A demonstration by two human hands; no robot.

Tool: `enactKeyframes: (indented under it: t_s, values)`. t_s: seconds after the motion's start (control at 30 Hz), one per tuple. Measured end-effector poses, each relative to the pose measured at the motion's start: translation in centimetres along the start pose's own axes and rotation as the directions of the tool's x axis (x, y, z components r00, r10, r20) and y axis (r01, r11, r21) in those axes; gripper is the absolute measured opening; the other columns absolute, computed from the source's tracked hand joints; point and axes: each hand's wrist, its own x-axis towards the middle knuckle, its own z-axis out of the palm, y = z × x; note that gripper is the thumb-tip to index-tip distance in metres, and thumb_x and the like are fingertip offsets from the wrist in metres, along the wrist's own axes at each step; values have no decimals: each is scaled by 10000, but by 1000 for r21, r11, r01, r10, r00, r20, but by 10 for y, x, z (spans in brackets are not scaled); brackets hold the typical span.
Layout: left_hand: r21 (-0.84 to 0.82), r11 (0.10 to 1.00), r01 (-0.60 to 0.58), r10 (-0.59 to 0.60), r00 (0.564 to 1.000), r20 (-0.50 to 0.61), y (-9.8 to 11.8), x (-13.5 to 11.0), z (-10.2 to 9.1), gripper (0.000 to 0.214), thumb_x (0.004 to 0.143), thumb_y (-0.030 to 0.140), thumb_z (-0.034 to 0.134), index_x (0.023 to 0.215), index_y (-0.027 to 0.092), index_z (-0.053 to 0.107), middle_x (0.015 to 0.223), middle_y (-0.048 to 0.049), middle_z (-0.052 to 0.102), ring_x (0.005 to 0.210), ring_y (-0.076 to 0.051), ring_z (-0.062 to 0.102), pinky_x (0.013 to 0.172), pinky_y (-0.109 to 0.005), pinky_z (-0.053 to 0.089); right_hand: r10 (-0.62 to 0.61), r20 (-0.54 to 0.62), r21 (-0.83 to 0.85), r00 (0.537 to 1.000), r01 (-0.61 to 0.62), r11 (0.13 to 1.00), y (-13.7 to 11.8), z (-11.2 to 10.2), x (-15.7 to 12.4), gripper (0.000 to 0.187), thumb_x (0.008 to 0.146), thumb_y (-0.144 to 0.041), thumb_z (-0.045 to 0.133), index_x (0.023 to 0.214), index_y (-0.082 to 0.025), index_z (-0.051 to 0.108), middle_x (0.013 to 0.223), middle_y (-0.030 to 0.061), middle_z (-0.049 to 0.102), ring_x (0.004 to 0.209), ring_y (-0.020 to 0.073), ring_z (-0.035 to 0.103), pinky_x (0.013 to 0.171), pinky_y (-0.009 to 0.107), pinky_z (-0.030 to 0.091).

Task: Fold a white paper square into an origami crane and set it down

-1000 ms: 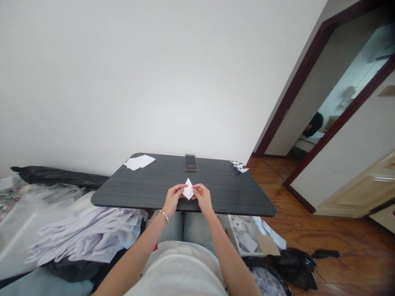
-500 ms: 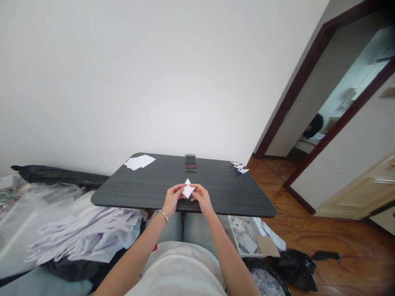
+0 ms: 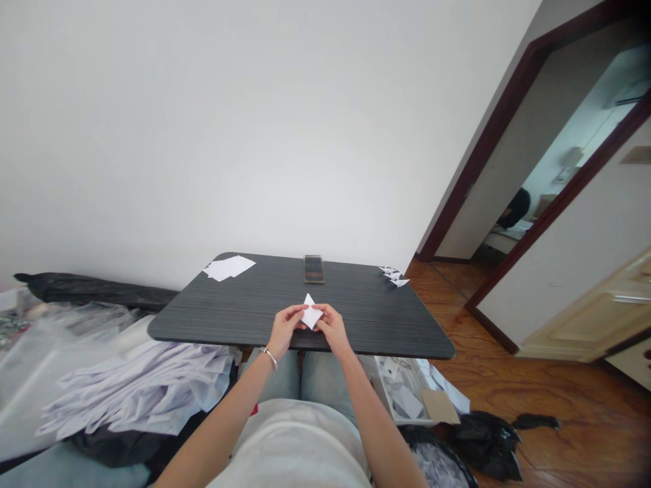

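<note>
Shifted inward since a second ago, your right hand (image 3: 332, 327) now lays a fingertip over the upper face of the folded paper (image 3: 312, 319), where it had been nipping the right-hand corner; the piece leans slightly, its top point tipped a touch to your left. That probably means you are working the middle of the fold rather than its corners. Your left hand (image 3: 283, 329) has the left side pinched between thumb and fingers, and your right is closed on the other side, with only paper between the tips (whether the piece touches the surface (image 3: 224, 315) or hangs just above it, I can't tell). It sits near the middle of the near edge, white, crisp and diamond-shaped against dark, finely streaked grain. Smooth, flat white sheets (image 3: 231, 267) overlap by the far left corner, a dark rectangular device (image 3: 314, 270) is at the middle of the far edge, and spiky folded pieces (image 3: 395, 276) cluster by the far right corner.
</note>
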Motion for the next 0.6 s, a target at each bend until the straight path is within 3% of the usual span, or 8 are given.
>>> enactKeyframes:
  t_s: [0.27, 0.6]
  values:
    - [60, 998, -22, 22, 1000, 7, -3, 1, -1, 240, 637, 247, 651, 828, 107, 688, 747, -52, 651, 567, -92, 534, 465, -179, 446, -1, -65, -12, 998, 1, 1000, 0, 0, 0, 199, 651, -142, 526, 832, -167, 603, 705, 0, 641, 573, 115, 561, 480, 199, 442]
    - [112, 992, -51, 42, 996, 80, -2, -1, 0, 306, 654, 286, 654, 913, 123, 649, 849, -62, 633, 670, -119, 556, 497, -186, 464, -39, -145, 5, 989, 40, 999, 4, -2, 1, 177, 704, -204, 518, 858, -170, 599, 716, 7, 645, 580, 119, 568, 467, 200, 439]
